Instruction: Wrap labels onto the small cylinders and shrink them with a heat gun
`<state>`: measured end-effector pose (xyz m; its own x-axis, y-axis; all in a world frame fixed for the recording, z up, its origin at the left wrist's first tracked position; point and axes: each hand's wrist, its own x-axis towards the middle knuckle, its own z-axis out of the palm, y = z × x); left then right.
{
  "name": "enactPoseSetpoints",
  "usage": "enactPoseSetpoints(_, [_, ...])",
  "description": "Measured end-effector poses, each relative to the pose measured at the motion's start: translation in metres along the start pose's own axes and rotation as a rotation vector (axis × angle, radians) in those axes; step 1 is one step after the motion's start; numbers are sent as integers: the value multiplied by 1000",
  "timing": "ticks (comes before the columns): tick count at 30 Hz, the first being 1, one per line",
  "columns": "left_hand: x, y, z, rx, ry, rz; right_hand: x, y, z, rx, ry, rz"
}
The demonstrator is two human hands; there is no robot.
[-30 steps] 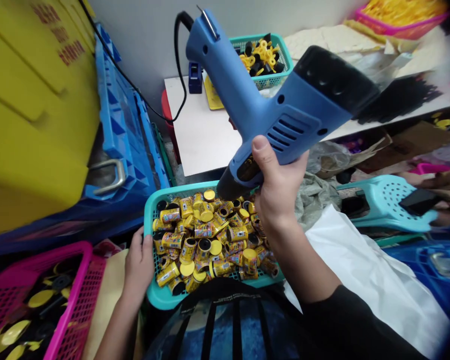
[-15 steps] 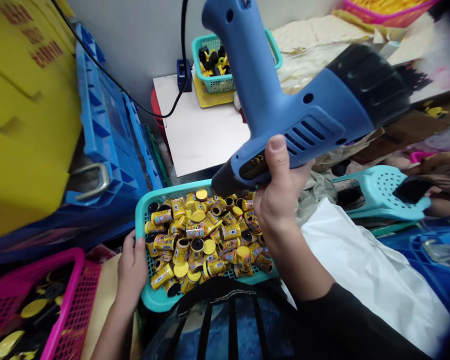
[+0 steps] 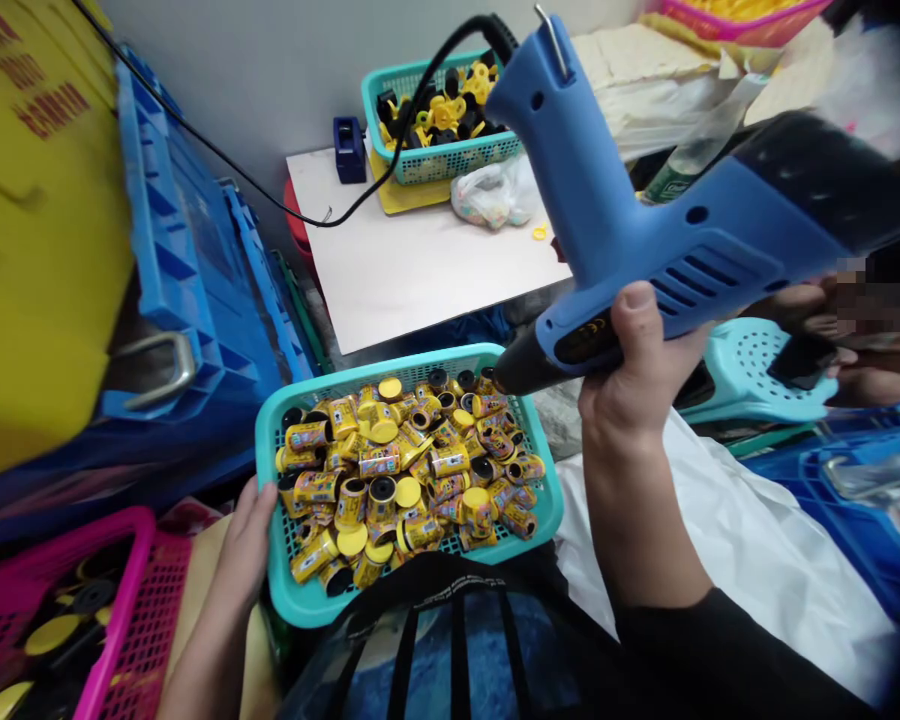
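In my right hand (image 3: pixel 641 375) is a blue heat gun (image 3: pixel 667 255) with black ends, gripped around its body with the handle pointing up. A black cord runs from the handle's end. The gun's rear end is over the right rim of a turquoise plastic basket (image 3: pixel 412 365). Many small yellow printed canisters (image 3: pixel 381 460), some with yellow lids and some black-ended, fill this basket. My left hand (image 3: pixel 249 530) holds the basket's left rim, the thumb on top and the other fingers partly hidden.
On the white table (image 3: pixel 412 280) ahead stand another turquoise basket (image 3: pixel 450 160) of yellow and black parts and a plastic bag (image 3: pixel 495 195). Blue crates (image 3: pixel 195 240) rise at left, above a pink basket (image 3: pixel 139 560). At right, a person sits near a turquoise stool (image 3: pixel 761 365).
My right hand has moved the heat gun to the right, uncovering more of the canisters and the table. My left hand stays at the basket rim. The view has shifted slightly.
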<state>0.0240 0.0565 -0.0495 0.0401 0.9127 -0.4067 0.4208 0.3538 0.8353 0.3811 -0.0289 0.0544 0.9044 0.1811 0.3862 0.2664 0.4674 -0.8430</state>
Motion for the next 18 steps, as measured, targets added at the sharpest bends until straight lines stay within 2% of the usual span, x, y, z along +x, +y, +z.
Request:
enactPoseSetpoints(3, [-2, -1, -5, -294, -149, -338, 1, -5, -9, 53, 23, -17])
enactPoseSetpoints(6, [-2, -2, -15, -473, -171, -541, 1, -10, -17, 62, 25, 7])
enactPoseSetpoints(10, [-2, 0, -22, -478, -98, -644, -3, -16, -27, 67, -8, 142])
enactPoseSetpoints(14, [-9, 3, -12, -439, -80, -751, -8, -23, -37, 48, 57, 164])
enactPoseSetpoints(18, [-23, 4, -5, -501, -87, -698, -7, -29, -46, 42, 62, 162])
